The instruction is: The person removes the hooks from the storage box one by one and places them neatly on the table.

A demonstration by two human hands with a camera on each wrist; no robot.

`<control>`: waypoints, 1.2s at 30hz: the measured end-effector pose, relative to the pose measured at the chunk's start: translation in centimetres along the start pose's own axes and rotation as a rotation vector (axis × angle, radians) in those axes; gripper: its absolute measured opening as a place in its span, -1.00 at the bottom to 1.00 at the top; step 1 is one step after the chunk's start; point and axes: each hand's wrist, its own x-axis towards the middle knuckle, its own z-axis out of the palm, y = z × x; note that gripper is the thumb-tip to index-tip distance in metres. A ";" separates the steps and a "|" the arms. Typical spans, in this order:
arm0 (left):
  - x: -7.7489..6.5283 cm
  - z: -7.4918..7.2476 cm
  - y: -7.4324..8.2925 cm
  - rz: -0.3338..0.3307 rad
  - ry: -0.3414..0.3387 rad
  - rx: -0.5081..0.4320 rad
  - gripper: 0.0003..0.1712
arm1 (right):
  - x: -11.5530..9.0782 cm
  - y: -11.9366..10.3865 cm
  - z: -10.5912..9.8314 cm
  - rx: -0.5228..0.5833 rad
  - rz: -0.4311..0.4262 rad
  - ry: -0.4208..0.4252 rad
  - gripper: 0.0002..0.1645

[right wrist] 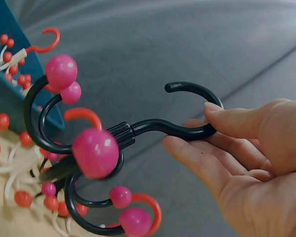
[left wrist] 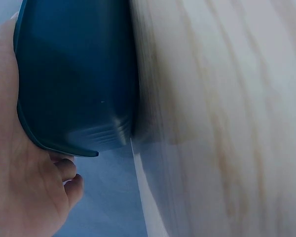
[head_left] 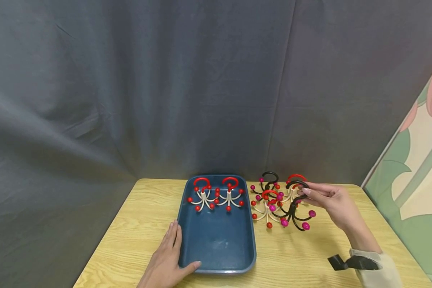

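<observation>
My right hand (head_left: 340, 202) pinches the curved hook of a black multi-arm hanger (head_left: 293, 210) with pink ball tips, thumb against fingers. In the right wrist view, the black hanger (right wrist: 122, 136) hangs off to the left of the fingers. My left hand (head_left: 165, 256) rests at the near left corner of a dark blue tray (head_left: 216, 244), fingers straight along its side, thumb at the near rim. Inside the tray's far end lie two white hangers, one at left (head_left: 203, 197) and one at right (head_left: 229, 196), with red hooks and balls.
Right of the tray, on the wooden table (head_left: 119, 232), are another black hanger (head_left: 267, 187) and two white-and-red ones, a nearer hanger (head_left: 267, 209) and a farther hanger (head_left: 297, 177) partly hidden. Behind the table hangs a grey curtain (head_left: 201, 100).
</observation>
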 end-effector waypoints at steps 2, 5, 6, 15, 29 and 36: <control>0.0 0.0 0.0 0.004 0.001 0.003 0.58 | -0.2 0.5 -0.5 -0.023 0.007 0.010 -0.58; -0.1 0.0 -0.1 0.006 0.004 0.004 0.58 | -0.4 1.2 -1.3 -0.110 0.018 0.021 -0.55; -0.1 0.0 -0.1 0.006 0.004 0.004 0.58 | -0.4 1.4 -1.5 -0.132 0.024 0.024 -0.54; -0.1 0.2 0.0 0.007 0.004 -0.011 0.58 | -1.1 3.4 -2.9 -0.229 0.063 0.011 -0.48; 0.0 0.1 -0.1 -0.004 -0.001 -0.001 0.58 | -0.4 6.4 -3.5 -0.291 0.102 -0.024 -0.45; -0.1 0.1 -0.1 0.005 0.012 0.005 0.57 | 0.1 7.7 -4.1 -0.231 0.089 -0.056 -0.43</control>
